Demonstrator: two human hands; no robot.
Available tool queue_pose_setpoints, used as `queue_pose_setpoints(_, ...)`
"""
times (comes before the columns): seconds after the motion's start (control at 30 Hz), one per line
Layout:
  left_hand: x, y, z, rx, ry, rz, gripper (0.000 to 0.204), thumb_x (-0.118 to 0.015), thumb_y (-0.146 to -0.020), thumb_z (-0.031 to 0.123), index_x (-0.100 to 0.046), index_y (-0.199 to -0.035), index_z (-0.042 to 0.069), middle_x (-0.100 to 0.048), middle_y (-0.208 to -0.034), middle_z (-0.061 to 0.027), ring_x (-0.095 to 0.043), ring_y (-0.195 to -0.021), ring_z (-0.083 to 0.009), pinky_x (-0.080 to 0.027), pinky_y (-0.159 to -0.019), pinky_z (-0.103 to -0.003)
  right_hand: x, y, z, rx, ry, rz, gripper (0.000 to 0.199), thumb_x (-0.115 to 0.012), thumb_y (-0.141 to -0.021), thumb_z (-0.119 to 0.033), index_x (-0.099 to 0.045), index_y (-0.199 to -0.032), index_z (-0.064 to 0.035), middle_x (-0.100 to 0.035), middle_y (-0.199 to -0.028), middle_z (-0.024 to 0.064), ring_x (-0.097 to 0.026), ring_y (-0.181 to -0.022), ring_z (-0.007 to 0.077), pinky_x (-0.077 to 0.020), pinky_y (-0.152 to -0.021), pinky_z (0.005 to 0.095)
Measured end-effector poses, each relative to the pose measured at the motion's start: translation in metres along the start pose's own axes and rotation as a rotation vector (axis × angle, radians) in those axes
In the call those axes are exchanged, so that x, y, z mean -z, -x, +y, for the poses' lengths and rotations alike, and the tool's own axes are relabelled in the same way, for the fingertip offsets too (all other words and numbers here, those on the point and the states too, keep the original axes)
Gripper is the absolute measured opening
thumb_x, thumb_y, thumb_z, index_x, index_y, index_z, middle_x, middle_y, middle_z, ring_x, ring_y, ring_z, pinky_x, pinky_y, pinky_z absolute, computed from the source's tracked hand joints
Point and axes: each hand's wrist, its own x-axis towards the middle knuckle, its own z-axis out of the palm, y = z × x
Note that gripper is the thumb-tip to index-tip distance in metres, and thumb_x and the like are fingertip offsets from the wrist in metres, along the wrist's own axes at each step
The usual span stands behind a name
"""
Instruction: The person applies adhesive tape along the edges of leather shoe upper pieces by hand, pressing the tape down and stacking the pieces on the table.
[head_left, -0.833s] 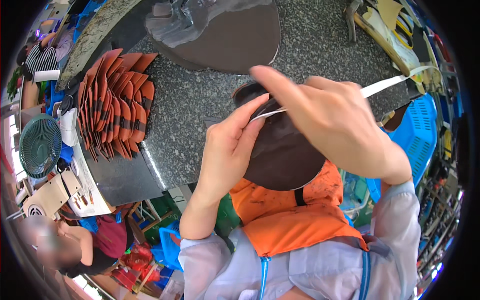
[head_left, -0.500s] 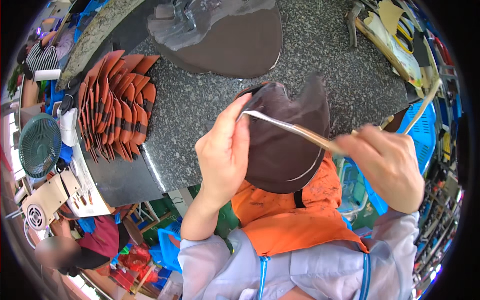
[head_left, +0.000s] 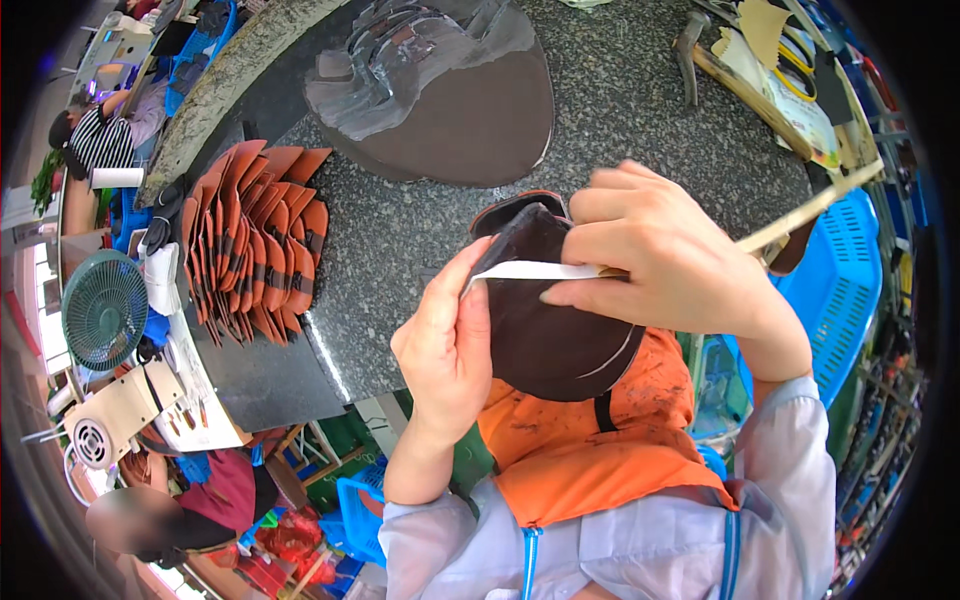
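The left hand [head_left: 450, 345] pinches the edge of a dark brown curved leather piece [head_left: 545, 320]. The right hand [head_left: 665, 255] presses a thin white strip [head_left: 530, 270] on it and grips a wooden stick [head_left: 800, 215]. The piece is held just above the speckled grey stone tabletop [head_left: 620, 110]. Keep the strip flat, I think. It runs left to right; the piece's long side runs up and down.

— What surrounds the work area?
— A dark speckled stone table [head_left: 640, 110] with a curved edge fills the upper middle. A large dark brown board [head_left: 470, 120] lies on it, beside a fanned stack of orange-brown pieces [head_left: 255, 240].
— And around the table?
— A green fan [head_left: 103, 310] stands at the left, and a blue plastic basket [head_left: 850, 280] at the right. Blue crates [head_left: 360, 505] sit on the floor below.
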Motion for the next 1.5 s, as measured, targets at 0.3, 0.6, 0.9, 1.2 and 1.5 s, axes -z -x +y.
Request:
queue_pose_setpoints(0.3, 0.0, 0.0, 0.001, 0.086, 0.05, -0.024, 0.027, -0.057, -0.103, 0.008, -0.067, -0.125, -0.006, -0.072, -0.117, -0.012, -0.065, -0.107, -0.0146, -0.049, -0.098, -0.029, -0.028, -0.006, 0.002, -0.073, 0.385, 0.319, 0.03, -0.071, -0.09, -0.028, -0.058, -0.071, -0.0078, -0.057, -0.064, 0.0059, -0.064, -0.054, 0.0261, -0.0484, -0.046, 0.0398)
queue_pose_setpoints(0.6, 0.002, 0.015, 0.006, -0.604, -0.239, -0.096, 0.033, -0.071, -0.078, 0.001, -0.074, -0.112, -0.001, -0.071, -0.11, -0.0214, -0.074, -0.089, -0.0336, -0.063, -0.075, -0.035, 0.009, -0.002, -0.003, -0.137, -0.215, 0.174, 0.028, -0.064, -0.093, -0.016, -0.065, -0.116, -0.0004, -0.069, -0.096, 0.0145, -0.07, -0.081, 0.0269, -0.0553, -0.073, 0.0377)
queue_pose_setpoints(0.9, -0.039, 0.021, -0.025, -0.631, -0.808, -0.06, 0.034, -0.066, -0.084, 0.01, -0.072, -0.117, 0.01, -0.059, -0.129, -0.0111, -0.056, -0.113, -0.032, -0.047, -0.094, -0.042, -0.048, -0.034, 0.039, -0.033, -0.012, 0.164, 0.018, -0.067, -0.085, -0.01, -0.065, -0.101, -0.0011, -0.067, -0.096, 0.0177, -0.067, -0.092, 0.0387, -0.0545, -0.079, 0.0448)
queue_pose_setpoints(1.2, -0.033, 0.017, -0.018, -0.497, -0.783, -0.28, 0.039, -0.062, -0.08, 0.011, -0.069, -0.117, 0.005, -0.06, -0.133, -0.0112, -0.056, -0.118, -0.0379, -0.045, -0.098, -0.046, -0.054, -0.016, 0.029, 0.107, 0.035, 0.227, 0.021, -0.069, -0.073, -0.011, -0.058, -0.09, -0.0045, -0.06, -0.089, 0.0089, -0.066, -0.079, 0.0302, -0.0555, -0.067, 0.0418)
queue_pose_setpoints(1.5, -0.029, 0.034, -0.038, -0.424, -0.594, -0.285, 0.02, -0.065, -0.088, 0.009, -0.072, -0.107, 0.006, -0.066, -0.121, -0.0119, -0.057, -0.123, -0.0377, -0.041, -0.106, -0.06, -0.061, 0.013, 0.011, 0.269, 0.135, 0.162, 0.023, -0.069, -0.072, -0.008, -0.062, -0.09, 0.0052, -0.068, -0.113, 0.0223, -0.07, -0.104, 0.0387, -0.0608, -0.089, 0.0469)
